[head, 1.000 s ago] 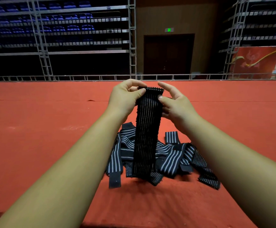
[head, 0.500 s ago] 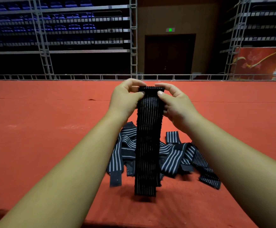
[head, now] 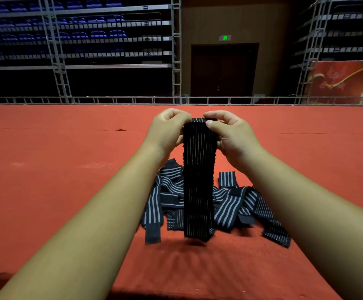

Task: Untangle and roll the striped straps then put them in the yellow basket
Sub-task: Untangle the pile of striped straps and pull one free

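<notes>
A black strap with thin white stripes (head: 198,180) hangs straight down in front of me, its lower end just above the red surface. My left hand (head: 167,131) and my right hand (head: 230,135) both pinch its top end, fingers curled over the edge. Behind and below it lies a tangled heap of dark striped straps (head: 230,204), with one loose strap (head: 153,215) reaching toward me at the left. The yellow basket is not in view.
The red carpeted surface (head: 57,180) spreads wide on all sides of the heap. A low metal railing (head: 111,100) runs along its far edge, with scaffolding and dark seating stands beyond. A red banner (head: 349,83) hangs at the far right.
The hanging strap's lower end has come free of the heap and lifted clear of the surface. Both hands have closed in over the strap's top edge.
</notes>
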Tool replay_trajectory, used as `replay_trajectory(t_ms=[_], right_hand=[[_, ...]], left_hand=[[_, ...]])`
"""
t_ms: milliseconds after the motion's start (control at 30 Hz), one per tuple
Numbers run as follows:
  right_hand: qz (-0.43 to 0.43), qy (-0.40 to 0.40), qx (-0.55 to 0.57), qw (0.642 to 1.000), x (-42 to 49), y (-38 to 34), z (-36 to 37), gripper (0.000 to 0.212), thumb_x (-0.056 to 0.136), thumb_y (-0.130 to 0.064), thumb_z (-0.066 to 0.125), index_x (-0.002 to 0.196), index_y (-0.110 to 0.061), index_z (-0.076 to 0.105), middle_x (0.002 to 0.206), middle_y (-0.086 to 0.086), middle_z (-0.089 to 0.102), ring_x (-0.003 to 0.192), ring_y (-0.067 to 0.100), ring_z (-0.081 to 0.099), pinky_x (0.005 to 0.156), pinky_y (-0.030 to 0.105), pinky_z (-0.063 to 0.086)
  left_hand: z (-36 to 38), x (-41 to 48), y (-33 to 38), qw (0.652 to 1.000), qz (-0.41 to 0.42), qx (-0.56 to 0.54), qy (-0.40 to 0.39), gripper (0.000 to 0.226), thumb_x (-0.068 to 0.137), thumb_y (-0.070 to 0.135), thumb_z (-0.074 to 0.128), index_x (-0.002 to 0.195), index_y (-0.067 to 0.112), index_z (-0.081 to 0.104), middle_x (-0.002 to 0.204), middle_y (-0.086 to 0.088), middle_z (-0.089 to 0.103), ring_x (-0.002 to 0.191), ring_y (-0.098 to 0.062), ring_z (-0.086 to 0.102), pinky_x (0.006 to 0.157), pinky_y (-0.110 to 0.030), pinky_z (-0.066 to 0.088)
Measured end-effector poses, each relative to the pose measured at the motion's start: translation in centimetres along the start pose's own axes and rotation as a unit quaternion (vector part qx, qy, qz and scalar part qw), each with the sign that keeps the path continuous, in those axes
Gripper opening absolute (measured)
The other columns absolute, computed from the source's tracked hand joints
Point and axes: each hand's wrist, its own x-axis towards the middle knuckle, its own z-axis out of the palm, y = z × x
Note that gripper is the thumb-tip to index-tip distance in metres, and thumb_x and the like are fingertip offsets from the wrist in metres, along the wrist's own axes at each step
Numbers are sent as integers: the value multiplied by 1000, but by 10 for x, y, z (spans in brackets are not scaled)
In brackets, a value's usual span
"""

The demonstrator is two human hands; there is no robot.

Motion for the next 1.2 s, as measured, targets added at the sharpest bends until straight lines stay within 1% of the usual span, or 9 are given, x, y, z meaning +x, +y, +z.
replay_trajectory(t_ms=[167,267,400,533,767,933,1033,1133,1200], right_hand=[[-10,-9,-5,1000,-2,2,-3,36,101,6,62,126,-18,71,106,11,77,93,25,77,88,40,64],[-8,2,-44,999,-2,5,-4,31,101,2,66,127,-14,72,107,11,78,97,26,78,91,43,65],[-24,0,-117,993,-6,4,-3,25,103,-9,68,126,-17,73,106,18,77,89,23,76,87,48,66],[-33,-8,-129,991,-9,3,-4,24,104,-9,68,127,-16,73,110,23,77,93,27,78,86,48,67],[-26,10,-107,994,-9,5,-7,28,98,1,68,101,-24,79,103,28,77,88,33,75,93,64,59],[-1,12,-73,997,-10,9,-6,23,98,-2,68,110,-19,79,107,21,78,93,30,75,97,58,60],[29,5,-38,999,-10,11,-5,16,104,-17,69,117,-11,76,115,19,79,102,30,77,95,45,62],[39,-5,-54,998,-10,13,-4,16,109,-19,63,113,-10,75,114,18,80,104,29,79,92,40,64],[38,-8,-61,997,-11,14,-3,14,110,-13,60,114,-9,73,116,20,79,103,30,78,93,42,64]], left_hand=[[-2,2,-8,998,1,62,-2,19,103,15,73,118,3,73,115,-18,78,101,-28,80,85,-37,66],[-3,2,-11,996,17,85,9,11,105,14,70,110,6,75,105,-14,80,93,-26,80,79,-38,66],[-5,4,-15,987,45,150,44,11,101,25,74,101,15,77,96,-9,82,90,-28,81,85,-54,67],[-5,2,-16,983,59,169,45,7,100,27,74,99,20,75,96,-8,80,89,-31,81,83,-58,66],[3,-7,-14,996,26,85,1,21,106,26,69,107,6,74,92,-10,74,79,-19,76,70,-36,66],[3,-6,-14,997,29,71,7,7,101,13,75,104,9,79,97,-15,77,88,-23,77,87,-43,67],[3,-7,-14,997,25,66,8,9,99,8,76,105,14,79,106,-15,80,98,-26,80,95,-43,65],[3,-8,-17,998,18,49,18,20,97,1,77,115,10,77,109,-16,77,102,-30,79,93,-40,65],[3,-8,-18,999,13,34,28,27,95,-5,75,120,7,73,104,-8,74,95,-23,78,88,-34,65]])
